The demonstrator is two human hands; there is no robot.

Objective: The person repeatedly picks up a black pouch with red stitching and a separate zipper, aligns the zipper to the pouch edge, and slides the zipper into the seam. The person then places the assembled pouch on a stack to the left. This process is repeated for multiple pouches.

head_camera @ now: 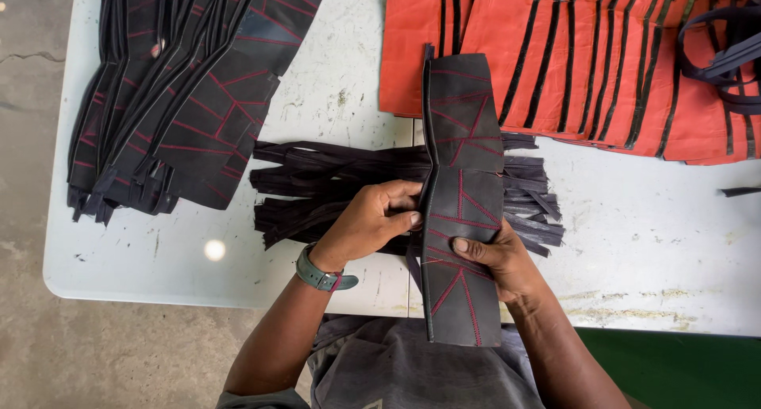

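A long black leather-like panel (464, 171) with red stitched lines lies lengthwise over the table's front edge. My right hand (501, 260) grips its lower half, thumb on top. My left hand (372, 221) pinches the panel's left edge, where a thin black strip runs along it. Under the panel lies a heap of loose black strips (333, 189), spread sideways.
A stack of similar black stitched panels (186, 92) fans out at the back left. Orange panels with black stripes (587, 60) are piled at the back right, black straps (729, 60) on them. The white table (650, 242) is scuffed; concrete floor lies to the left.
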